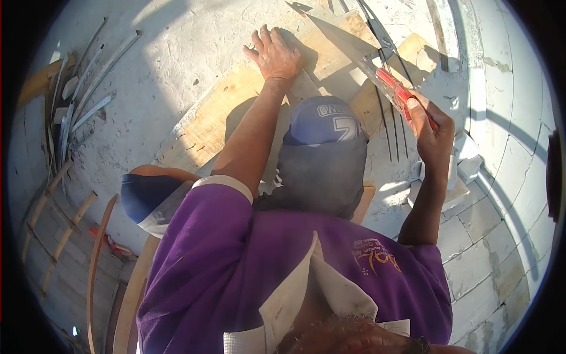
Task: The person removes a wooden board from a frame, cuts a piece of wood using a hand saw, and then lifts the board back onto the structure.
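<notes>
"Where is the saw?"

"A long metal handsaw with a tapering blade (356, 54) and red handle (400, 91) spans the top centre to upper right. Its long axis runs diagonally, the tip pointing to the upper left. I cannot tell whether the blade touches wood."

"And the hands?"

"The right hand (431, 121), at upper right, is wrapped around the handle, thumb on top, forearm rising from below. The left hand (278, 59), at upper centre, lies palm down, fingers spread, on a pale, flat wooden board (215, 112); its arm reaches up straight."

"Around them?"

"Thin dark rods (386, 124) lie beneath the saw's handle end; pale narrow strips (91, 79) lean at upper left."
</notes>
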`<state>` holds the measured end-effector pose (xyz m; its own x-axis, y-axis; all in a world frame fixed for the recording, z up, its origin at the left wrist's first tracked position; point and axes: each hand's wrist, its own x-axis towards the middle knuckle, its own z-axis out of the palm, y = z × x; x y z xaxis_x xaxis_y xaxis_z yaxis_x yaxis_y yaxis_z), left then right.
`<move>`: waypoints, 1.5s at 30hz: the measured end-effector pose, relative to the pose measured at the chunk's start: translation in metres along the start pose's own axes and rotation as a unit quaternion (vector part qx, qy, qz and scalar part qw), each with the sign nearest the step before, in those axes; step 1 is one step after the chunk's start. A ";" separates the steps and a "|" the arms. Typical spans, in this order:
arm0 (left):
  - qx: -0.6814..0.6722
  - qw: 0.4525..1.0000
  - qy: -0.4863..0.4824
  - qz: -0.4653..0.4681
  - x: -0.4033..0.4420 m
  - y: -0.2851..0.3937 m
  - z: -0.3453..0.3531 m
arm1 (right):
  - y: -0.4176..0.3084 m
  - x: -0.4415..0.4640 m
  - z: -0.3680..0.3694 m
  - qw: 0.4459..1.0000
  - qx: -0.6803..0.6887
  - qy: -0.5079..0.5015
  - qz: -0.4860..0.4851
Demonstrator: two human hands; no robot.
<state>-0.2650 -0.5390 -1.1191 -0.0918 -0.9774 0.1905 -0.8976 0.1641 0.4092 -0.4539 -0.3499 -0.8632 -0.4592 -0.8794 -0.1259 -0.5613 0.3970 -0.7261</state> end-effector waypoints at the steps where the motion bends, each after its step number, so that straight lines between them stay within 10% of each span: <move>1: 0.002 1.000 0.011 0.004 0.000 -0.001 -0.001 | -0.008 0.004 -0.003 1.000 0.006 0.006 -0.009; 7: -0.125 0.981 0.079 -0.126 -0.007 -0.088 -0.031 | -0.009 -0.009 0.010 0.998 0.008 0.023 -0.054; 11: 0.016 0.948 -0.170 -0.269 -0.032 -0.200 -0.054 | 0.009 -0.012 0.010 0.998 0.053 0.020 -0.007; 25: 0.050 0.970 -0.207 -0.115 0.006 -0.187 -0.029 | 0.039 -0.054 0.031 0.984 -0.041 0.127 -0.119; 39: 0.091 0.974 -0.207 0.014 0.039 -0.237 -0.015 | 0.050 -0.071 0.046 0.998 -0.003 0.069 0.012; 41: 0.104 0.973 -0.198 0.048 0.039 -0.231 -0.020 | 0.056 -0.059 0.048 0.983 0.050 0.135 -0.117; 43: 0.017 0.993 -0.062 -0.094 0.043 -0.178 -0.040 | 0.059 -0.058 0.040 0.989 0.058 0.112 -0.079; 45: -0.076 0.994 0.065 0.043 0.048 -0.118 -0.041 | 0.050 -0.055 0.031 0.994 0.061 0.088 -0.037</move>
<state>-0.1456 -0.5994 -1.1222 -0.0993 -0.9349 0.3407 -0.8122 0.2740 0.5150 -0.4351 -0.2899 -0.9137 -0.5385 -0.8415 0.0432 -0.5151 0.2881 -0.8073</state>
